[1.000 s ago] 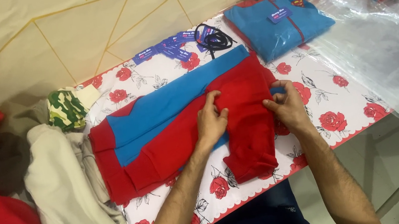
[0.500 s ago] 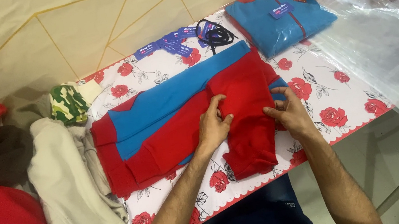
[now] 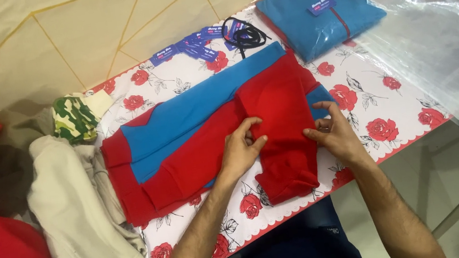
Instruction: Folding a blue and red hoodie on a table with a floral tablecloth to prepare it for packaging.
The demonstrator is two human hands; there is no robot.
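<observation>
Fleece-like red and blue fabric makes up the garment (image 3: 194, 134) spread flat along the middle of the counter (image 3: 383, 100), which is covered by a white cloth printed with red roses and edged in scallops; a red sleeve (image 3: 284, 133) is folded across the garment's near end and hangs toward the counter edge; the sleeve's left border is pinched by the left hand (image 3: 243, 148), fingers curled and thumb pressed on the cloth; its right border is gripped by the right hand (image 3: 333, 131), fingers partly bent; a folded blue garment (image 3: 322, 18) lies at the far right, beside clear glossy plastic bags (image 3: 442, 48); soft, crumpled clothes (image 3: 72, 213) are piled at the left; black cord (image 3: 242, 30) is coiled near small blue tags (image 3: 187, 47).
</observation>
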